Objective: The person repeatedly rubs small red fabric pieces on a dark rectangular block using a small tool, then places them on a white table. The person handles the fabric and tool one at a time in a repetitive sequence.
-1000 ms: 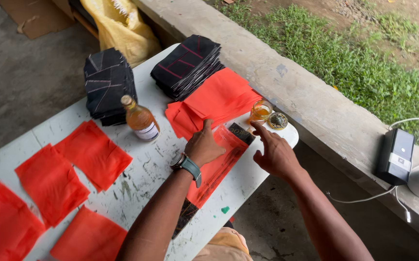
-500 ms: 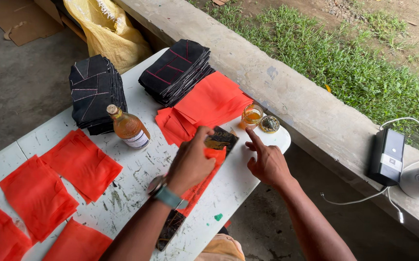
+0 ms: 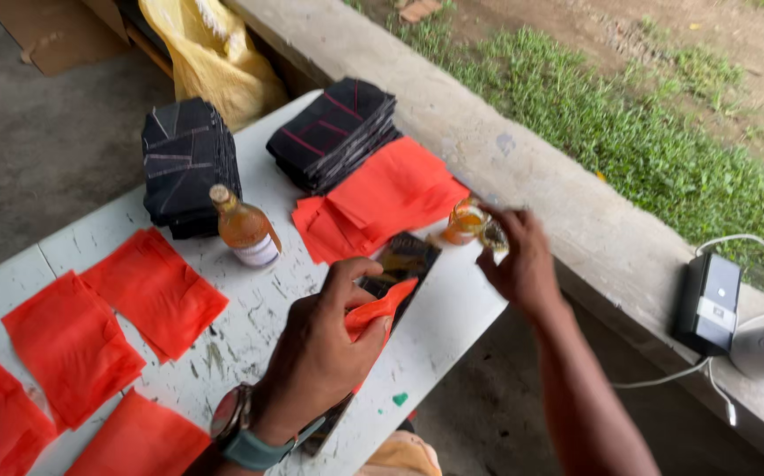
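We saw the red cloth piece (image 3: 380, 310) pinched in the left hand's (image 3: 320, 353) grip, lifted just above the white bench (image 3: 267, 291) beside a dark patterned piece (image 3: 404, 260). The right hand (image 3: 519, 264) had its grip closed on a small jar (image 3: 479, 225) at the bench edge, near the amber bottle (image 3: 243, 227) and red cloth stack (image 3: 391, 194).

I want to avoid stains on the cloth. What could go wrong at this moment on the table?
1. The right hand reaches the small jar of amber liquid that stands near the table edge; a nudge could tip it off or spill it onto the red cloth stack.
2. The left hand lifts a red cloth piece; a wide swing might hit the bottle beside it.
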